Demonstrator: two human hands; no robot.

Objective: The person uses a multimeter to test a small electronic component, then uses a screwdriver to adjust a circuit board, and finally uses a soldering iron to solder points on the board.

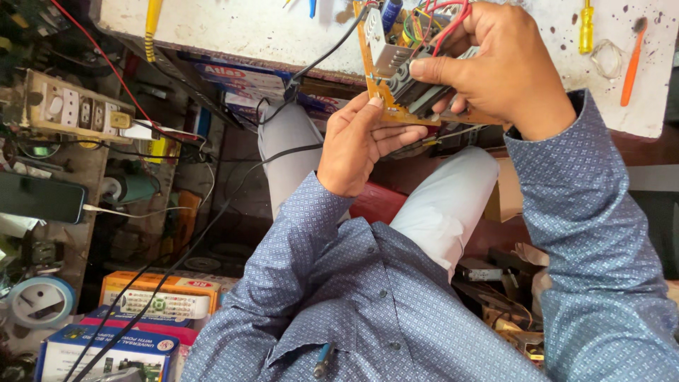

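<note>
— Orange-brown, that circuit board [387, 85]; is the person gripping it with both hands?

— Yes. It is sitting tilted on edge between them, just at the near edge of the white workbench [240, 28] and above the person's knees in pale trousers [453, 205].

— What is the right hand [506, 67] doing?

— It is wrapping over the board from above, with the thumb pressing on a dark grey block part [417, 92] mounted on it. The fingers are curling round the far side, so it is clenching the board firmly.

— And the left hand [353, 145]?

— It is coming up from below, with the fingertips [375, 102] touching the lower edge of the board and the other fingers lying along its underside. It is grasping the board too, more lightly.

— Anything else showing on the board?

— A silvery metal box [385, 49] is standing near its upper end, and red wires [445, 18] are looping out beside the right hand.

— What is lying around?

— A black cable [311, 67] is running down from the bench past the left wrist toward the floor. A yellow screwdriver [585, 28] and an orange-handled tool [631, 64] are lying on the bench, well apart from the hands. To the left, a wooden socket board [74, 106] and a dark phone [39, 198] are resting on a cluttered shelf, and printed cartons [159, 297] are stacking up low on the floor.
</note>
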